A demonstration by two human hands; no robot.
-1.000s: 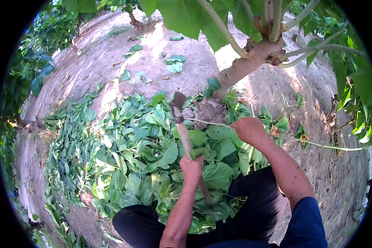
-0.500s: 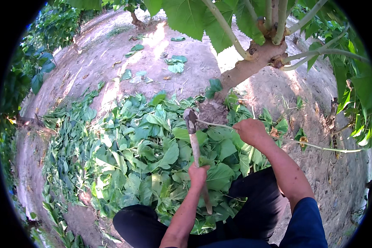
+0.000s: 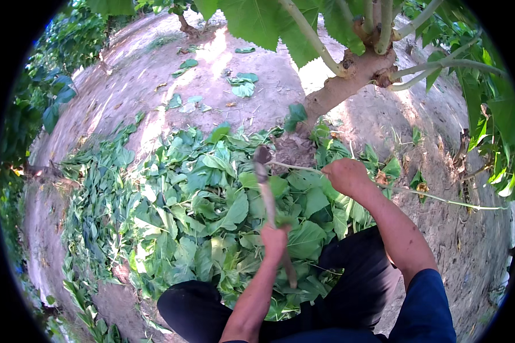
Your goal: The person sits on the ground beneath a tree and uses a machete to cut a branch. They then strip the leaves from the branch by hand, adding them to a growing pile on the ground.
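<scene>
My left hand (image 3: 274,241) is closed round the wooden handle of a hand tool (image 3: 267,197). The tool stands nearly upright in the picture, and its dark metal head is blurred, so its exact kind is unclear. In my right hand (image 3: 349,178) is a long, thin, pale branch (image 3: 429,197), gripped in the fist. The branch's left end comes up to the tool's head; whether they touch cannot be made out. Its other end reaches far right, bare of leaves. Beneath both hands lies a thick heap of green leaves (image 3: 212,200).
A leaning tree trunk (image 3: 340,94) with cut stubs and leafy shoots rises just beyond my hands. Dry soil (image 3: 257,63) with scattered leaves stretches behind it. Foliage (image 3: 26,120) borders the left, and more leaves hang at the right. My bent legs (image 3: 194,311) flank the heap.
The tool has shifted slightly and its head is now blurred by motion. My right hand and the branch have moved a little to the right.
</scene>
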